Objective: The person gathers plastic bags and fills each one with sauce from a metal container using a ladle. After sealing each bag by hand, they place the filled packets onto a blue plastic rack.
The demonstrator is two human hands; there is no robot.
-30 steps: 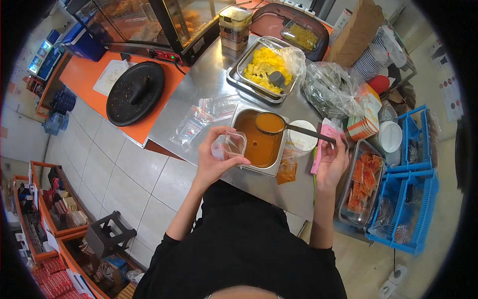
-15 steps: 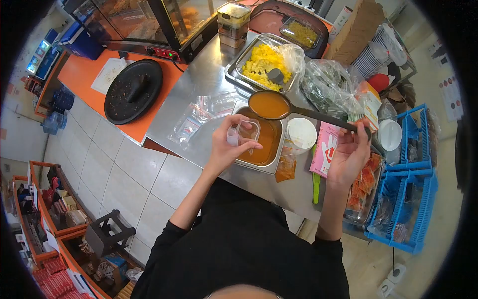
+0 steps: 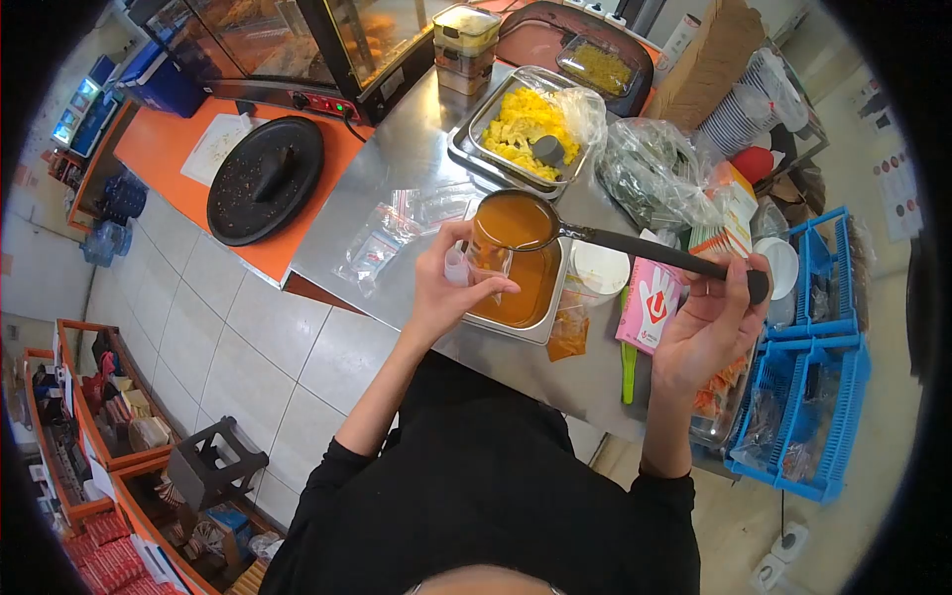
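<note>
My right hand (image 3: pixel 709 327) is closed around the dark handle of a ladle (image 3: pixel 516 220) full of orange-brown sauce. The ladle's bowl tilts at the mouth of a small clear plastic bag (image 3: pixel 489 260), and orange shows through the plastic. My left hand (image 3: pixel 446 283) pinches this bag open between thumb and fingers; a small translucent plastic piece (image 3: pixel 455 266) sits within the same grip. Below both hands stands a steel pan (image 3: pixel 557 302) of the same sauce. Clear zip bags (image 3: pixel 382 243) lie on the counter to the left.
Behind the pan stands a steel tray (image 3: pixel 478 124) of yellow food. At right are a white tub (image 3: pixel 600 266), a pink glove box (image 3: pixel 652 302), a green-handled utensil (image 3: pixel 629 372) and blue baskets (image 3: pixel 801 397). A black lid (image 3: pixel 266 178) rests on the orange counter.
The ladle has moved slightly left and down, its bowl now tilted over the bag. My right hand has shifted right and turned. My left hand stays almost in place.
</note>
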